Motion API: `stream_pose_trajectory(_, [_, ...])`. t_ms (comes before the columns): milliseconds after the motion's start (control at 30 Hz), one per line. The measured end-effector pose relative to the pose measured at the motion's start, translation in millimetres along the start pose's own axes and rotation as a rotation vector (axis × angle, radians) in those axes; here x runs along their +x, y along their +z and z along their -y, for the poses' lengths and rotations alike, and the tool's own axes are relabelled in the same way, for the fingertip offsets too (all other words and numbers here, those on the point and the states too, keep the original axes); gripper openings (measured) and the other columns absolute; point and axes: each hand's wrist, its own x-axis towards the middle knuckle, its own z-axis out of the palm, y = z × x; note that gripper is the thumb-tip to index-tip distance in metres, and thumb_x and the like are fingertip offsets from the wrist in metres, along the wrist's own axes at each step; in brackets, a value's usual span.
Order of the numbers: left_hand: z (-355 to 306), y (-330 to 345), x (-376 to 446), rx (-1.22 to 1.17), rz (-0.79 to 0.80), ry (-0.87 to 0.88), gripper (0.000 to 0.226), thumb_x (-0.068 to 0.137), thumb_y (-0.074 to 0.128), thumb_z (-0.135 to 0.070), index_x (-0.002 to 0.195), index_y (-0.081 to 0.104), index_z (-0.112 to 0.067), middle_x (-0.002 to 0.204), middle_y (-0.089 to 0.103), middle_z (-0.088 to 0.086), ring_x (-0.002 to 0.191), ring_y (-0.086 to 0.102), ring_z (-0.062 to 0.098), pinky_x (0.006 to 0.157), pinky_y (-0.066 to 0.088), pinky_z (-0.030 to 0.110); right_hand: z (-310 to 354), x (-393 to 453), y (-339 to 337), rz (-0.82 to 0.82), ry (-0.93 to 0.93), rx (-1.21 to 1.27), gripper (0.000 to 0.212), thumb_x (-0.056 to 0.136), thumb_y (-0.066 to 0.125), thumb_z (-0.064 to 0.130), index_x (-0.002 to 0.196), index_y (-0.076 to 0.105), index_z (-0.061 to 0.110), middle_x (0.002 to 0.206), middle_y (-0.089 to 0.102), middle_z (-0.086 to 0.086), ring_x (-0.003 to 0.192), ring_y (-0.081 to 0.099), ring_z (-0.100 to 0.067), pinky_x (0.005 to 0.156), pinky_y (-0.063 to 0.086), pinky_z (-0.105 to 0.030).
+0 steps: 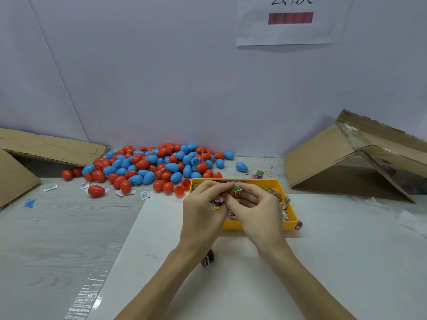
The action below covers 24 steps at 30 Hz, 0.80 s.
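Observation:
My left hand point(200, 204) and my right hand point(256, 205) meet above a yellow tray point(258, 225) of wrapped candies. My left hand grips a red egg half point(228, 192) and also holds a wrapped candy point(216, 204) under its fingers. My right hand pinches a green wrapped candy point(236, 191) at the mouth of the egg half. Behind them, by the wall, lies a large pile of red and blue plastic eggs point(152, 165).
Open cardboard boxes lie at the left point(27, 155) and right point(351, 162). A dark wrapped candy point(208, 259) lies on the white sheet point(323, 250) below my left wrist. Another candy point(298, 225) sits beside the tray's right corner. Paper slips point(144, 195) are scattered near the eggs.

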Motion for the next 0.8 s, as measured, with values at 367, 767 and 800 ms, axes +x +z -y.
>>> stream_pose_trajectory(367, [0.0,-3.8,1.2,0.021,0.179,-0.043,0.054,0.081,0.086,-0.016,0.131,0.067,-0.017,0.131,0.062,-0.005,0.123,0.057,0.011,0.102,0.052,0.029,-0.7,11.0,-19.4,0.083,0.038,-0.133,0.015,0.089,0.079,0.029,0.103,0.077,0.03,0.092,0.078,0.014,0.091,0.073,-0.005,0.076,0.062,-0.025])
stream_pose_trajectory(767, [41.7,-27.1,23.3,0.059,-0.101,-0.348,0.013,0.101,0.062,-0.019,0.112,0.069,-0.02,0.111,0.062,-0.005,0.104,0.062,0.014,0.09,0.056,0.038,47.5,113.0,-133.0,-0.185,0.25,0.995,0.051,0.101,0.06,0.023,0.142,0.045,-0.003,0.136,0.059,-0.021,0.115,0.069,-0.025,0.085,0.059,-0.028])
stream_pose_trajectory(800, [50.8,-30.4,24.3,0.123,-0.098,-0.373,0.016,0.102,0.06,-0.018,0.114,0.07,-0.015,0.114,0.063,-0.002,0.107,0.062,0.018,0.093,0.055,0.039,41.5,107.4,-126.5,-0.133,0.284,0.865,0.048,0.101,0.058,0.021,0.141,0.049,-0.004,0.132,0.063,-0.02,0.115,0.068,-0.024,0.084,0.057,-0.026])
